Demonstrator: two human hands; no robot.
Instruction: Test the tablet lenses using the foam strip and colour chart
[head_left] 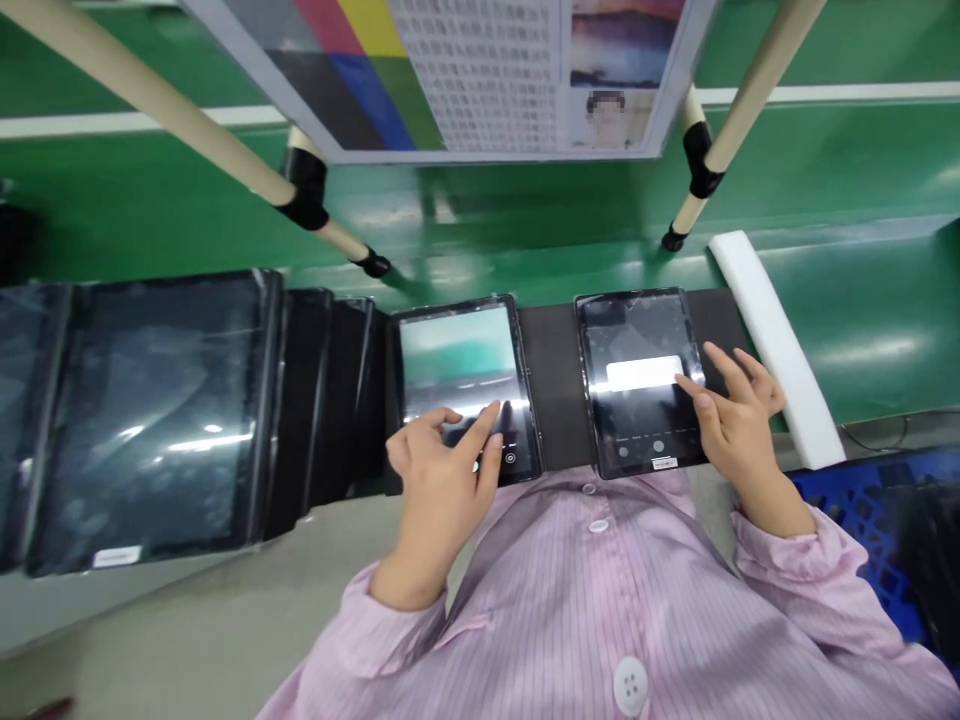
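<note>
Two tablets lie side by side on a dark mat [553, 400] at the table's near edge. My left hand [442, 465] is over the lower part of the left tablet [461, 345], whose screen is lit with a pale and green picture. Its fingers are apart and hold nothing. At the right tablet [626, 330], a white box shows on a dark screen. My right hand [739, 415] reaches in from the right, index fingertip at the end of that box, the other fingers spread. Whether either fingertip touches the glass, I cannot tell.
Stacks of dark tablets [157, 420] stand at the left. A printed chart [480, 75] rises ahead on a beige pipe frame [217, 140]. Right of the mat lies a white foam strip [780, 350]; a blue crate [840, 510] sits at the lower right.
</note>
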